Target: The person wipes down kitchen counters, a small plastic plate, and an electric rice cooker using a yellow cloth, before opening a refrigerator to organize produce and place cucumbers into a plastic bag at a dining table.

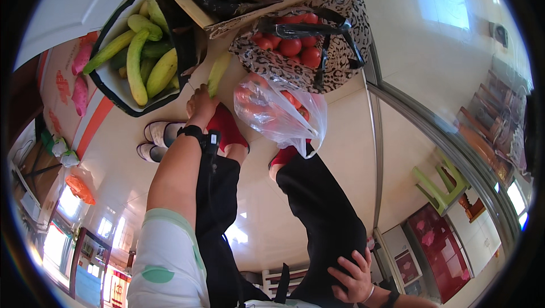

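Note:
My left hand (201, 104) reaches down to the floor at the near end of a single yellow-green cucumber (219, 74); its fingers touch or nearly touch it, and the grip is partly hidden. To its left stands an open dark bag (97, 81) filled with several large green and yellow cucumbers (137, 67). To its right, a clear plastic bag (272, 123) of tomatoes leans against a leopard-print bag (340, 67) with more tomatoes (291, 47). My right hand (353, 277) rests with spread fingers on my black trouser leg, holding nothing.
A cardboard box (247, 15) of eggplants stands at the top. White-and-dark slippers (159, 135) lie left of my red shoes. Pink printed cardboard (64, 82) is at the left. A metal sliding-door track (377, 146) runs along the right, with a green plastic stool (443, 186) beyond it.

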`<state>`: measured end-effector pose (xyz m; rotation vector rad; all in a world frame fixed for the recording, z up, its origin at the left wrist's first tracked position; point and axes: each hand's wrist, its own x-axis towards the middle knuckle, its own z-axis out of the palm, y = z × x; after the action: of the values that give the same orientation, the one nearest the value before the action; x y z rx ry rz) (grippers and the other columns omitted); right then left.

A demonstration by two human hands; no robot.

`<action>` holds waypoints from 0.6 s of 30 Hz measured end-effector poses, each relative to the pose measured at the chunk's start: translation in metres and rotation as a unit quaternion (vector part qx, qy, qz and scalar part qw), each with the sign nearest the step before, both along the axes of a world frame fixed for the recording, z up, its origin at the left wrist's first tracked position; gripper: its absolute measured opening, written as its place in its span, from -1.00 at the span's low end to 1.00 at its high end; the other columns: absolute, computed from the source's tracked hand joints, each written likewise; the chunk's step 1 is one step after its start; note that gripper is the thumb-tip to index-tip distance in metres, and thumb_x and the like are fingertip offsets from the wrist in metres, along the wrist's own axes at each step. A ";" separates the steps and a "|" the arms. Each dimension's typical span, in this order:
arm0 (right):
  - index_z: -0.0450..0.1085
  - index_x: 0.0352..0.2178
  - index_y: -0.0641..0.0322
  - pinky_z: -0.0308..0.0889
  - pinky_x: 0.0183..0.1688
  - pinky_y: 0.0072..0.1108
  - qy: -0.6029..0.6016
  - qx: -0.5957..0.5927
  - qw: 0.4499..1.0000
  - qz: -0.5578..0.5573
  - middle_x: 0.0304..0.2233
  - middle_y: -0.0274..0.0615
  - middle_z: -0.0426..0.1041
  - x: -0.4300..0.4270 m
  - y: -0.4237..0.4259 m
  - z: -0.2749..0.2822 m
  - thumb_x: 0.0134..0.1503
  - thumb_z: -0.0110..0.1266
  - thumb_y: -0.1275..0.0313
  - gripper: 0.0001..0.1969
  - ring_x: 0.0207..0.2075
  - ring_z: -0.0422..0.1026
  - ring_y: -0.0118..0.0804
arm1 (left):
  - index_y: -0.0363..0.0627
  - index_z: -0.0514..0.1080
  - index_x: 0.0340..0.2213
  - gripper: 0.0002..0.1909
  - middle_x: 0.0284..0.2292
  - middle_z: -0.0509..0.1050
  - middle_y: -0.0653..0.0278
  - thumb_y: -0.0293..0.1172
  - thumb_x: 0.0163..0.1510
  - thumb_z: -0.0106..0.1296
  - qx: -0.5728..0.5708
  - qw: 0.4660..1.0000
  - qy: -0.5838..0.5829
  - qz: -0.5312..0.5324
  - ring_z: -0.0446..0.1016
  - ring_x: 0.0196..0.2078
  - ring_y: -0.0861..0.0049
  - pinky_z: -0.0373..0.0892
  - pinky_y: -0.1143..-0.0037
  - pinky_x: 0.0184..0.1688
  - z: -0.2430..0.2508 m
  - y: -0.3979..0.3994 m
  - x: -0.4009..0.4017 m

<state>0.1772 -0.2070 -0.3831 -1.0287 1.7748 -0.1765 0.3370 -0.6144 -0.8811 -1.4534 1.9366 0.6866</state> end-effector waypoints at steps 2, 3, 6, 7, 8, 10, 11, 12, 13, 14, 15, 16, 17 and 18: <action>0.53 -0.06 -0.07 -0.26 0.32 0.11 -0.005 0.000 1.000 -0.003 0.17 -0.18 0.29 0.002 -0.002 0.005 -0.20 0.21 0.21 -0.45 0.33 0.00 0.11 | -0.17 0.36 -0.10 -0.49 -0.18 0.51 -0.11 -0.06 0.05 0.15 -0.023 0.995 0.080 -0.046 0.51 -0.10 0.00 0.43 0.18 -0.07 0.027 -0.001 0.004; 0.53 -0.07 -0.07 -0.26 0.33 0.10 -0.012 0.011 1.000 -0.001 0.18 -0.18 0.28 0.003 -0.003 0.009 -0.21 0.21 0.21 -0.45 0.33 0.00 0.10 | -0.19 0.36 -0.13 -0.49 -0.22 0.52 -0.12 -0.03 0.06 0.12 0.020 0.993 0.105 -0.053 0.52 -0.14 -0.01 0.43 0.17 -0.11 0.044 0.001 0.007; 0.52 -0.06 -0.05 -0.26 0.33 0.08 -0.027 0.004 1.000 0.002 0.18 -0.18 0.28 0.006 -0.015 0.017 -0.20 0.21 0.23 -0.45 0.33 0.01 0.09 | -0.21 0.37 -0.24 -0.54 -0.37 0.52 -0.17 0.00 0.11 0.09 0.094 0.984 0.152 -0.028 0.52 -0.24 -0.05 0.40 0.14 -0.21 0.128 -0.007 0.005; 0.51 -0.05 -0.03 -0.26 0.33 0.07 -0.035 0.007 0.999 -0.004 0.18 -0.17 0.28 0.008 -0.013 0.018 -0.18 0.21 0.24 -0.45 0.33 0.01 0.09 | -0.21 0.37 -0.25 -0.55 -0.38 0.52 -0.16 -0.01 0.11 0.09 0.087 0.981 0.171 -0.040 0.51 -0.25 -0.07 0.39 0.13 -0.23 0.152 -0.005 0.007; 0.50 -0.04 -0.02 -0.26 0.34 0.07 -0.042 0.012 0.999 -0.010 0.19 -0.16 0.28 0.011 -0.013 0.022 -0.17 0.20 0.24 -0.45 0.33 0.01 0.08 | -0.21 0.37 -0.26 -0.55 -0.39 0.51 -0.16 -0.01 0.12 0.09 0.082 0.977 0.190 -0.052 0.50 -0.27 -0.10 0.38 0.13 -0.26 0.175 -0.004 0.014; 0.48 -0.02 0.01 -0.25 0.34 0.04 -0.044 -0.002 0.999 -0.012 0.19 -0.14 0.27 0.014 -0.022 0.029 -0.14 0.19 0.27 -0.45 0.33 0.01 0.07 | -0.21 0.37 -0.23 -0.53 -0.39 0.52 -0.15 0.01 0.11 0.07 0.066 0.966 0.246 -0.032 0.50 -0.27 -0.11 0.38 0.10 -0.24 0.214 -0.003 0.036; 0.46 0.00 -0.02 -0.23 0.34 0.04 -0.052 0.001 0.999 -0.014 0.20 -0.16 0.27 0.016 -0.023 0.030 -0.09 0.18 0.25 -0.47 0.33 0.03 0.06 | -0.23 0.36 -0.26 -0.56 -0.41 0.50 -0.16 -0.02 0.13 0.06 0.060 0.959 0.277 0.005 0.48 -0.28 -0.15 0.36 0.10 -0.27 0.234 -0.003 0.045; 0.45 0.02 -0.06 -0.22 0.33 0.03 -0.059 0.005 0.998 -0.017 0.20 -0.19 0.27 0.018 -0.024 0.031 -0.05 0.17 0.24 -0.48 0.32 0.05 0.04 | -0.23 0.36 -0.26 -0.56 -0.41 0.50 -0.16 -0.02 0.13 0.06 0.054 0.958 0.280 0.000 0.48 -0.28 -0.15 0.36 0.10 -0.27 0.252 -0.006 0.052; 0.44 0.03 -0.05 -0.20 0.33 0.03 -0.061 -0.004 0.998 -0.026 0.20 -0.19 0.27 0.021 -0.027 0.034 -0.01 0.14 0.25 -0.50 0.32 0.05 0.02 | -0.23 0.35 -0.27 -0.56 -0.42 0.49 -0.16 -0.03 0.13 0.07 0.020 0.960 0.278 0.027 0.48 -0.30 -0.16 0.36 0.10 -0.28 0.268 -0.012 0.060; 0.44 0.03 -0.05 -0.20 0.33 0.03 -0.058 -0.012 0.998 -0.028 0.20 -0.19 0.27 0.025 -0.029 0.036 -0.01 0.14 0.25 -0.50 0.32 0.05 0.02 | -0.23 0.35 -0.28 -0.57 -0.42 0.49 -0.16 -0.05 0.13 0.08 -0.015 0.960 0.276 0.055 0.47 -0.31 -0.16 0.36 0.10 -0.29 0.280 -0.022 0.067; 0.43 0.03 -0.05 -0.19 0.33 0.04 -0.056 -0.009 0.998 -0.026 0.21 -0.19 0.26 0.029 -0.029 0.038 0.00 0.13 0.26 -0.51 0.32 0.05 0.02 | -0.27 0.34 -0.14 -0.53 -0.25 0.48 -0.20 -0.09 0.12 0.10 -0.006 0.970 0.227 0.081 0.47 -0.17 -0.10 0.38 0.14 -0.17 0.284 -0.036 0.075; 0.43 0.04 -0.05 -0.18 0.33 0.04 -0.053 -0.005 0.998 -0.024 0.22 -0.19 0.25 0.032 -0.029 0.042 0.01 0.12 0.26 -0.51 0.33 0.05 0.02 | -0.27 0.34 -0.14 -0.53 -0.25 0.48 -0.20 -0.09 0.12 0.10 -0.009 0.969 0.234 0.078 0.47 -0.17 -0.10 0.38 0.14 -0.17 0.289 -0.046 0.077; 0.41 0.05 -0.05 -0.16 0.33 0.03 -0.049 0.002 0.999 -0.022 0.22 -0.20 0.24 0.034 -0.030 0.046 0.04 0.11 0.26 -0.52 0.33 0.04 0.00 | -0.31 0.28 -0.02 -0.42 -0.13 0.42 -0.23 -0.09 0.10 0.13 -0.086 0.965 0.226 0.103 0.40 -0.05 -0.09 0.34 0.16 -0.05 0.294 -0.054 0.078; 0.41 0.05 -0.05 -0.16 0.33 0.03 -0.038 -0.002 0.999 -0.026 0.22 -0.20 0.24 0.037 -0.028 0.051 0.04 0.11 0.26 -0.52 0.33 0.04 0.00 | -0.35 0.21 0.10 -0.29 0.00 0.37 -0.26 -0.10 0.09 0.15 -0.160 0.954 0.219 0.128 0.34 0.07 -0.08 0.31 0.18 0.07 0.299 -0.062 0.075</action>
<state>0.2146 -0.2351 -0.3324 -0.9666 1.7334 -0.2496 0.4124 -0.6761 -0.5819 -1.9045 2.2975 0.9041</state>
